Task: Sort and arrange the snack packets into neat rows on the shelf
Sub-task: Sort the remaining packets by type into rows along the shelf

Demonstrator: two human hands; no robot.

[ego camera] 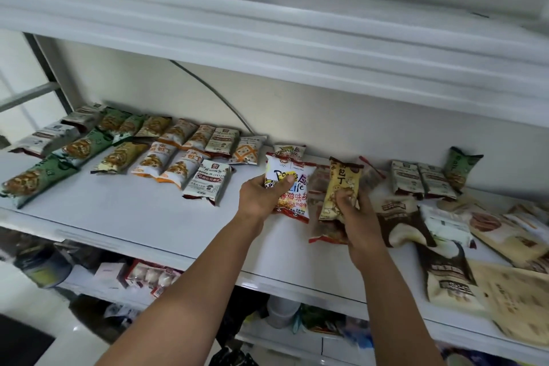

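While both sit side by side — left grip [264,193] clamped round white packet [292,187] | right grip [359,217] clamped round yellow packet [341,187]

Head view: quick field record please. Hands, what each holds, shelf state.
left hand: grips white packet
right hand: grips yellow packet; clear packets beneath, hold unclear
sorted rows: two rows on the left of the shelf, grouped by colour
unsorted pile: brown-and-cream bags on the right of the shelf, overlapping
task status: sorting not yet finished
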